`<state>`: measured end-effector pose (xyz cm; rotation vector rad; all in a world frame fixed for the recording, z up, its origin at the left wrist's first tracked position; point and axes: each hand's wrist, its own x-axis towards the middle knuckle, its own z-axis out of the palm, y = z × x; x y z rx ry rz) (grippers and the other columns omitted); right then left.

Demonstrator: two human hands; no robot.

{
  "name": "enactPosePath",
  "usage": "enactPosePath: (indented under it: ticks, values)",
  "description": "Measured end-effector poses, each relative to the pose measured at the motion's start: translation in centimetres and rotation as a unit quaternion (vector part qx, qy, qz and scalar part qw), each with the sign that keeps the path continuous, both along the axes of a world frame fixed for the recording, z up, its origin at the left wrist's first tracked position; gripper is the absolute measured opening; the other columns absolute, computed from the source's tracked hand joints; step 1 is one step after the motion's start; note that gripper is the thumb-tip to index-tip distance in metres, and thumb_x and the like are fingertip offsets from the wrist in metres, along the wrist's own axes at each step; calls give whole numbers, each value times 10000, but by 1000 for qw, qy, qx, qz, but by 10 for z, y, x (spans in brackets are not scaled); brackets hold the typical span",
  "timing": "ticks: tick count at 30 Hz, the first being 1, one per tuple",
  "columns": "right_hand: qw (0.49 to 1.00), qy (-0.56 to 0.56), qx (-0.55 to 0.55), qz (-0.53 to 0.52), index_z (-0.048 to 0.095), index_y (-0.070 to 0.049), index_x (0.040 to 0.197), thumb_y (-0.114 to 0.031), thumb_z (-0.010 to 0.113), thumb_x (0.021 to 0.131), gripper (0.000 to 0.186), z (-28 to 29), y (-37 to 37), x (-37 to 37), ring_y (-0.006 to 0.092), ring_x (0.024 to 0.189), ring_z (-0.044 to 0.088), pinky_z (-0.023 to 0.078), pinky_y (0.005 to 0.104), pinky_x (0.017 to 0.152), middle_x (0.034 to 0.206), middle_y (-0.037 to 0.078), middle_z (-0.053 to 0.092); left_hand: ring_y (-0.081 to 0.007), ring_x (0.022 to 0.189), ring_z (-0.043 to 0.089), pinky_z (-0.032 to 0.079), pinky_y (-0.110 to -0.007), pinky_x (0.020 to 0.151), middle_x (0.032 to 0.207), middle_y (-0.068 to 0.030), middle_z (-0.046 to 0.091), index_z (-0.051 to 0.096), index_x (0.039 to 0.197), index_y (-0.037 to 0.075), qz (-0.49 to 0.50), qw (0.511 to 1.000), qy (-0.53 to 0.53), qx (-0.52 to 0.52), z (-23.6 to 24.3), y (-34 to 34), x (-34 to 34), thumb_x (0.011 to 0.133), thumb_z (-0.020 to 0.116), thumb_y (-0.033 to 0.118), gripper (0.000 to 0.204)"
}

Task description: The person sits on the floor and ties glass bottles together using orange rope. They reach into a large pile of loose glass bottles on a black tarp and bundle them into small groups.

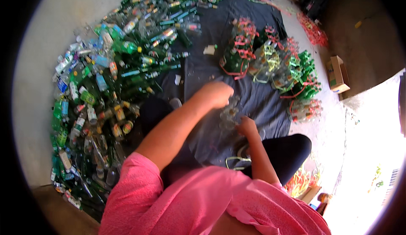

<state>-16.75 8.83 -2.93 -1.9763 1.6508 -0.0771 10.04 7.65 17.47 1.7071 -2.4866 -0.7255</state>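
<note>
A small cluster of clear glass bottles stands close together on the dark cloth between my knees. My left hand is closed at the far side of the cluster, its fingers curled downward and what they hold hidden. At the near right side my right hand is closed with bent fingers against the bottles; whatever is in it is too small to make out. A loop of pale yellow-green plastic strap lies by my lap.
A big heap of loose bottles, mostly green, fills the left side along the wall. Bundles of bottles tied with red and green strap stand at the far right. Beyond them are a cardboard box and piled red strap.
</note>
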Motion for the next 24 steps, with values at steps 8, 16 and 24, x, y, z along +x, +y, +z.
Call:
enactPosePath:
  ticks: [8,16,24]
  values:
    - [963,-252,-80,-41,625,26,1259,-159,672,910,397,286,-82,-32,125,634,669,531,267,559,811,91,696,-361,991,682,535,-452,851,1044,-167,721,685,1135,64,-1,992,124,-28,64,-14,37,856,681,244,332]
    - [993,70,83,-53,622,-1,1265,-199,634,957,366,199,-179,-135,195,689,676,549,294,612,897,95,698,-356,960,695,538,-427,829,1035,-181,728,653,1188,42,94,991,15,-96,42,-63,61,868,708,222,371]
    - [973,-126,189,-32,623,-7,1269,-245,651,941,406,159,-200,-124,196,759,691,573,325,668,980,100,710,-362,1082,664,521,-434,918,1160,-179,706,625,1302,88,13,997,17,78,18,-74,44,862,719,261,481]
